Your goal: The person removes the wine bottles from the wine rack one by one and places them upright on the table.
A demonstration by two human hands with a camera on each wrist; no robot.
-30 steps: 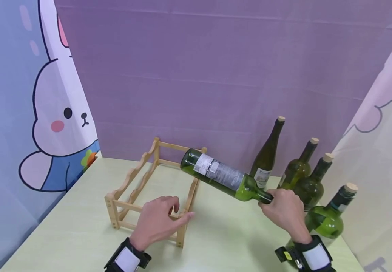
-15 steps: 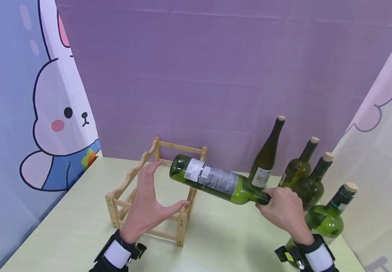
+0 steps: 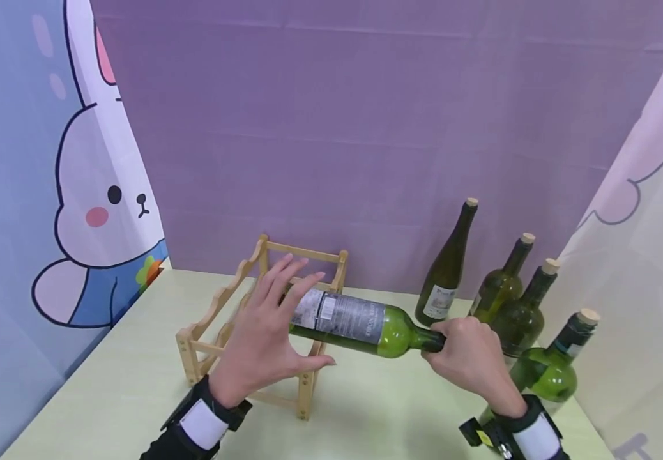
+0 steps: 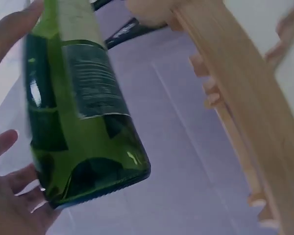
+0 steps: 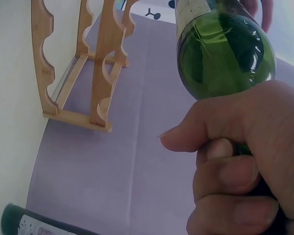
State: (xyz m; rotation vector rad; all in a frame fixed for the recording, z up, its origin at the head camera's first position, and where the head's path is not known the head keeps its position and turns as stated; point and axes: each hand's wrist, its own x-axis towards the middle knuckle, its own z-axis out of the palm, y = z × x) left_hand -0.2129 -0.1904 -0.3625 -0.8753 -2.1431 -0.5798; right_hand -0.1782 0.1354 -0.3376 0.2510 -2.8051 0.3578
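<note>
My right hand (image 3: 469, 354) grips the dark neck of a green wine bottle (image 3: 395, 329), which lies nearly level with its base toward the left. My left hand (image 3: 262, 335) is beside the base end, thumb and fingers spread around it and overlapping the base in the head view. In the left wrist view the bottle's base (image 4: 95, 176) stands between that thumb and the fingers (image 4: 27, 181). Below and behind, a wooden wine rack (image 3: 305, 396) with scalloped rails stands on the table; the left hand hides part of it.
At the right stand several corked bottles: a tall slim one (image 3: 446, 268) at the back, two dark green ones (image 3: 498, 291) beside it, and a lighter green one (image 3: 547, 377) near my right wrist. A purple cloth (image 3: 331, 128) hangs behind the pale table (image 3: 107, 377).
The bottle has moved left and down and turned more level, carried by my right hand. My left hand has risen, spread its fingers and come up to the base end.
</note>
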